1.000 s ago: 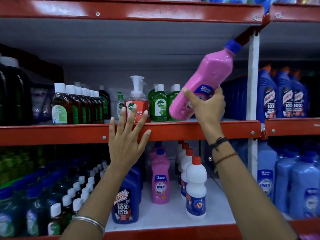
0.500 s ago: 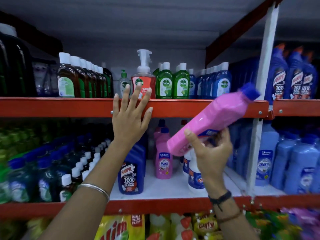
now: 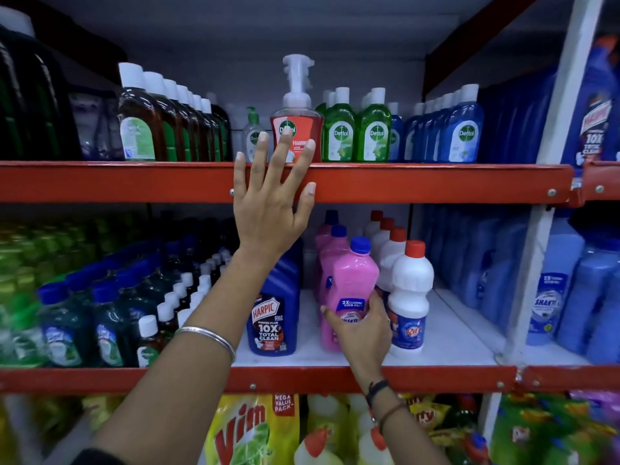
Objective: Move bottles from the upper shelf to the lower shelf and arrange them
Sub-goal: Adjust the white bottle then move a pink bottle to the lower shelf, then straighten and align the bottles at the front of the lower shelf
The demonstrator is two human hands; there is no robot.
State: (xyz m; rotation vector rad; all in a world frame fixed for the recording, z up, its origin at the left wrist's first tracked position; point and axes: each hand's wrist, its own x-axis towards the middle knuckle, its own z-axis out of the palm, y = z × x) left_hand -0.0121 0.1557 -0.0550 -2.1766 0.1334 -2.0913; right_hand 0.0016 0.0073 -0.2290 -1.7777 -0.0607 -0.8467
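Head view shows your right hand point(image 3: 360, 330) wrapped around the lower body of a pink bottle point(image 3: 352, 290) with a blue cap, fingers curled over its label; the bottle stands upright on the white floor of the lower shelf point(image 3: 449, 344), at the front of a row of matching pink bottles point(image 3: 330, 250) that runs back behind it. Just to its right, touching or nearly so, stands a white bottle with a red cap point(image 3: 409, 297), the first of its own row going back. To the left of the pink bottle, a dark blue Harpic bottle point(image 3: 273, 317) stands near the shelf's front edge, partly hidden by your left forearm.

Your left hand point(image 3: 271, 203) is open with fingers spread, palm flat toward the red front rail of the upper shelf point(image 3: 436, 182), fingertips reaching over the rail in front of a red pump bottle point(image 3: 297, 129). It grips nothing. A metal bangle point(image 3: 209, 337) sits on your left forearm and dark bands point(image 3: 379, 391) circle your right wrist.

On the upper shelf, brown bottles with white caps point(image 3: 144, 125) line the left side, green Dettol bottles point(image 3: 355, 132) stand right of the pump bottle, and blue Dettol bottles point(image 3: 459, 129) beyond those
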